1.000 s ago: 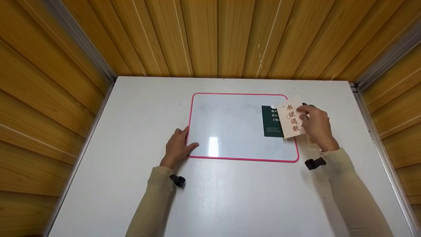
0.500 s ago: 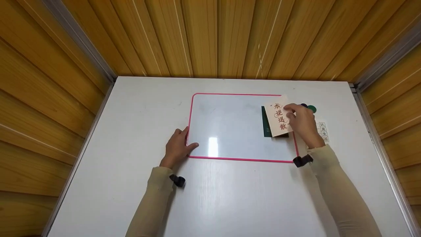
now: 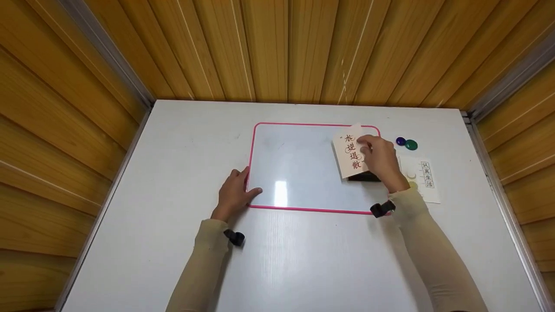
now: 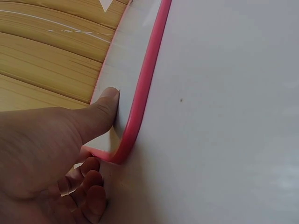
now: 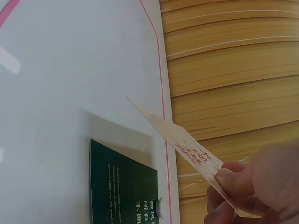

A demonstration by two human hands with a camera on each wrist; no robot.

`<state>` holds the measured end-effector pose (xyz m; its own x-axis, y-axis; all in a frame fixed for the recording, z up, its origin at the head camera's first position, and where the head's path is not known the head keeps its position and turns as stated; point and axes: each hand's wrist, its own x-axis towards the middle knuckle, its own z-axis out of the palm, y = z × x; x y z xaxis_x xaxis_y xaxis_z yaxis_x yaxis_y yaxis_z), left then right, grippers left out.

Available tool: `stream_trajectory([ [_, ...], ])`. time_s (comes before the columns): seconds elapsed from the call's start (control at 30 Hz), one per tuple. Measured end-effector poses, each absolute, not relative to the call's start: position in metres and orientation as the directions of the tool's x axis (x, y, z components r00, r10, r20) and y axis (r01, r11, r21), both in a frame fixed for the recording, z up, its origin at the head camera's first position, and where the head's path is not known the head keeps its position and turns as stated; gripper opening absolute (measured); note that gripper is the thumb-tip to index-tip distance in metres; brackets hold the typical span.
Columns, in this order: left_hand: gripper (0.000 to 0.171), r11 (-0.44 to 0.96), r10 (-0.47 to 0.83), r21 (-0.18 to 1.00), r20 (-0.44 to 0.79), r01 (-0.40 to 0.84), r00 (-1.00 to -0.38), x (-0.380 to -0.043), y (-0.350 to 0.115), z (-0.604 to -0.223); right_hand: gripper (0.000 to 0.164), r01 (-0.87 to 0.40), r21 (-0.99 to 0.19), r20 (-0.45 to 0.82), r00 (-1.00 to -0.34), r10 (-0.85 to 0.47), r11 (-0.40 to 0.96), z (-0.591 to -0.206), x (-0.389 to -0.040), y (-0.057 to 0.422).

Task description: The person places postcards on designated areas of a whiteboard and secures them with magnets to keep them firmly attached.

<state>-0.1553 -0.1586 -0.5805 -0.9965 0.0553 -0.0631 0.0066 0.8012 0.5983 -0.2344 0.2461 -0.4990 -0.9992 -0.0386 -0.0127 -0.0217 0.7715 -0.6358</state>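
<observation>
Whiteboard (image 3: 295,169) with a pink rim lies on a white table (image 3: 303,260), and both hands are on the job. Left hand (image 3: 233,193) has hold of the board's near left corner area: thumb laid over the writing face, the other fingers curled down by the outside of the rim. Can't really make out how far those fingertips reach under the edge, the wrist cam's angle is pretty awkward for that.

Right hand (image 3: 382,162) is pinching a cream card (image 3: 347,158) with reddish-brown characters, thumb on one side and fingers on the other, right at the card's edge. The card is up over the right end of the board, tilted, with its free end clear of the surface and a shadow falling on the board below.

Beneath it there's a dark green card (image 5: 121,186) with pale writing, lying on the board, with a little pale round piece (image 5: 160,208) at its edge. From the head cam only a dark strip of it pokes out.

Off the board to the right: a purple disc (image 3: 400,141) just beside a green disc (image 3: 411,144), and nearer the person a white card (image 3: 427,190) with boxed characters, partly behind the right wrist. Wood-look panels (image 3: 269,52) wall off the back.
</observation>
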Motion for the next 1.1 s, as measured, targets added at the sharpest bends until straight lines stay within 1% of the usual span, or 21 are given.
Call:
stream_trajectory([
  [0.1, 0.087, 0.8, 0.054, 0.6, -0.06, 0.008, -0.997, -0.155, -0.158, -0.581, 0.033, -0.042, -0.638, 0.004, -0.999, -0.052, 0.769, -0.5, -0.237, 0.239],
  [0.4, 0.087, 0.807, 0.063, 0.591, -0.061, 0.015, -0.996, -0.156, -0.158, -0.58, 0.027, -0.147, -0.663, 0.109, -0.989, -0.1, 0.734, -0.506, -0.239, 0.22],
  [0.63, 0.087, 0.804, 0.053, 0.594, -0.066, 0.003, -0.996, -0.155, -0.158, -0.581, 0.026, -0.128, -0.667, 0.089, -0.992, -0.092, 0.734, -0.509, -0.24, 0.207],
  [0.87, 0.087, 0.806, 0.062, 0.592, -0.05, 0.02, -0.997, -0.156, -0.159, -0.581, 0.026, -0.138, -0.673, 0.092, -0.99, -0.102, 0.727, -0.511, -0.24, 0.198],
  [1.1, 0.086, 0.806, 0.062, 0.592, -0.048, 0.022, -0.997, -0.157, -0.159, -0.582, 0.026, -0.12, -0.676, 0.079, -0.993, -0.09, 0.727, -0.514, -0.243, 0.187],
])
